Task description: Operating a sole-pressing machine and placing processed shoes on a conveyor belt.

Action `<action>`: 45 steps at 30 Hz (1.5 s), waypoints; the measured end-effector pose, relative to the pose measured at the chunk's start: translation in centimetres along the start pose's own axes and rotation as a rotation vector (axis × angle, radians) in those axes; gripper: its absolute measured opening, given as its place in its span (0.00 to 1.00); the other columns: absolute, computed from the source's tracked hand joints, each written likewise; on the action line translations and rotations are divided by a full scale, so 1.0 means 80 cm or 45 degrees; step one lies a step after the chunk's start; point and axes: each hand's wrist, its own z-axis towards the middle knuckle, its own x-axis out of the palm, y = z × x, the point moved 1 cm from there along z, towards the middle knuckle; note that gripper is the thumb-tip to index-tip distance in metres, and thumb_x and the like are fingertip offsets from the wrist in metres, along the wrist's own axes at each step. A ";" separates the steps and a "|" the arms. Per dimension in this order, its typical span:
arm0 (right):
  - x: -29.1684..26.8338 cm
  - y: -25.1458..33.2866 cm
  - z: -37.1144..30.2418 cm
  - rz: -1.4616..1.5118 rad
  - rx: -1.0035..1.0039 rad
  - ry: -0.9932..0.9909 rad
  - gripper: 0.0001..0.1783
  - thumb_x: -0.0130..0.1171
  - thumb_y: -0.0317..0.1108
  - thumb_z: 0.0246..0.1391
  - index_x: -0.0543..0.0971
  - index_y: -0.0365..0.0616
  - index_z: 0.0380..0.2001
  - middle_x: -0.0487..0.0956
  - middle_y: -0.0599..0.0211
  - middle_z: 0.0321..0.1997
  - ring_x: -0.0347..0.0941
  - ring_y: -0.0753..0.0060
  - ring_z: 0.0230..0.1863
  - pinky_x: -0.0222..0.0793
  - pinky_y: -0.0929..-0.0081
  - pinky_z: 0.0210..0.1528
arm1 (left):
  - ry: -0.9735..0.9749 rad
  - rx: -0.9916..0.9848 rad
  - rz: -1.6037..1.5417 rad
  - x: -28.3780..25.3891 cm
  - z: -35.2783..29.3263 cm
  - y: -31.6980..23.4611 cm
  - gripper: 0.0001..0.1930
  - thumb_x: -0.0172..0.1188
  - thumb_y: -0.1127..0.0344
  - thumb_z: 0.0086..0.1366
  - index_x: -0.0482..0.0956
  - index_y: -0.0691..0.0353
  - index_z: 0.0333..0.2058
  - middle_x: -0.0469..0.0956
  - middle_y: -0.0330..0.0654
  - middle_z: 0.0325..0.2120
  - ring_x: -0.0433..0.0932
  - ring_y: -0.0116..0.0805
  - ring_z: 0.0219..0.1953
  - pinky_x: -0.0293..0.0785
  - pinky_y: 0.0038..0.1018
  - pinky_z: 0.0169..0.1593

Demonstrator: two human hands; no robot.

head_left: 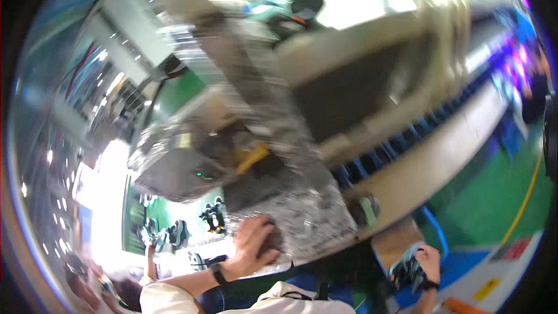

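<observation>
My left hand (254,247) reaches over the near edge of a grey, plastic-covered work surface (319,215). Its fingers curl around a dark rounded object (273,241), whose kind is too blurred to make out. Lower right, beside the bench, my right hand (429,261) grips a dark, grey-blue shoe (407,267), smeared by motion. A black band circles each wrist. On the surface ahead of my left hand stands a plastic-wrapped machine (186,171) with a yellow part (253,158) and a small green light.
Several shoes (214,215) stand to the left on a white surface. A conveyor (389,157) with dark blue rollers runs toward the upper right. Another person's arm (150,264) shows at lower left. Near my right hand are a brown box (398,244) and a blue hose (435,229).
</observation>
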 end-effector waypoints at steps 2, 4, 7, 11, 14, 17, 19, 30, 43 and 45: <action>-0.066 0.170 -0.019 0.434 -0.252 -0.041 0.24 0.57 0.16 0.44 0.76 0.33 0.49 0.84 0.61 0.35 0.79 0.74 0.34 0.75 0.76 0.36 | 0.018 0.027 -0.078 0.001 -0.017 0.009 0.36 0.66 0.50 0.58 0.66 0.64 0.60 0.60 0.55 0.64 0.55 0.55 0.69 0.45 0.55 0.69; -0.091 0.377 -0.077 0.505 -0.456 -0.054 0.20 0.63 0.22 0.46 0.76 0.29 0.45 0.83 0.53 0.35 0.81 0.67 0.36 0.76 0.74 0.42 | 0.053 0.103 -0.098 -0.007 -0.034 0.009 0.39 0.61 0.44 0.62 0.63 0.64 0.63 0.58 0.54 0.66 0.50 0.55 0.71 0.41 0.56 0.70; -0.061 0.590 -0.137 0.320 -1.165 -0.053 0.25 0.69 0.43 0.50 0.79 0.29 0.39 0.83 0.51 0.32 0.81 0.65 0.34 0.77 0.71 0.40 | 0.032 0.196 -0.217 -0.015 -0.035 0.014 0.41 0.58 0.42 0.63 0.59 0.62 0.66 0.56 0.52 0.68 0.48 0.51 0.72 0.38 0.57 0.70; 0.047 0.805 -0.107 -0.022 -1.507 -0.390 0.13 0.63 0.27 0.48 0.82 0.35 0.39 0.84 0.60 0.37 0.82 0.64 0.37 0.76 0.72 0.41 | 0.002 0.330 -0.361 0.000 -0.042 0.050 0.39 0.53 0.42 0.67 0.56 0.59 0.68 0.54 0.50 0.68 0.47 0.51 0.72 0.39 0.57 0.70; 0.107 0.926 0.006 -0.452 -1.608 -0.527 0.23 0.65 0.25 0.43 0.77 0.41 0.47 0.81 0.54 0.43 0.77 0.55 0.46 0.72 0.62 0.48 | -0.035 0.495 -0.535 -0.001 -0.042 0.070 0.34 0.53 0.45 0.67 0.65 0.64 0.62 0.60 0.54 0.64 0.52 0.55 0.70 0.40 0.58 0.69; 0.123 0.987 0.141 -1.341 -1.622 -0.717 0.31 0.65 0.28 0.43 0.73 0.46 0.55 0.76 0.51 0.53 0.69 0.54 0.59 0.65 0.59 0.60 | -0.059 0.681 -0.663 -0.003 -0.040 0.076 0.31 0.54 0.46 0.67 0.72 0.67 0.57 0.65 0.56 0.61 0.55 0.58 0.68 0.42 0.59 0.68; 0.131 0.991 0.203 -1.536 -1.563 -0.710 0.27 0.67 0.30 0.42 0.75 0.45 0.50 0.78 0.53 0.47 0.71 0.54 0.56 0.70 0.57 0.55 | -0.050 0.708 -0.763 0.000 -0.039 0.081 0.31 0.54 0.47 0.67 0.71 0.68 0.57 0.66 0.57 0.60 0.56 0.59 0.67 0.43 0.60 0.68; 0.058 0.996 -0.057 -0.304 -1.654 -0.755 0.26 0.73 0.44 0.42 0.78 0.33 0.36 0.82 0.55 0.31 0.80 0.66 0.32 0.74 0.69 0.37 | 0.164 0.283 -1.886 -0.022 -0.032 0.118 0.28 0.56 0.60 0.69 0.64 0.72 0.61 0.66 0.56 0.61 0.63 0.49 0.65 0.54 0.39 0.68; 0.042 0.494 -0.506 0.837 -0.530 -1.276 0.33 0.57 0.46 0.61 0.62 0.39 0.62 0.75 0.56 0.51 0.77 0.69 0.44 0.77 0.74 0.38 | 1.550 0.244 -2.413 -0.046 -0.108 -0.188 0.27 0.47 0.50 0.72 0.67 0.66 0.59 0.75 0.48 0.53 0.75 0.41 0.54 0.72 0.35 0.57; 0.081 0.419 -0.581 1.037 -0.599 -1.412 0.35 0.52 0.50 0.65 0.56 0.43 0.66 0.72 0.56 0.56 0.75 0.68 0.50 0.76 0.71 0.46 | 1.726 0.148 -2.558 -0.043 -0.154 -0.276 0.24 0.43 0.53 0.74 0.65 0.63 0.60 0.74 0.44 0.52 0.75 0.41 0.53 0.69 0.36 0.59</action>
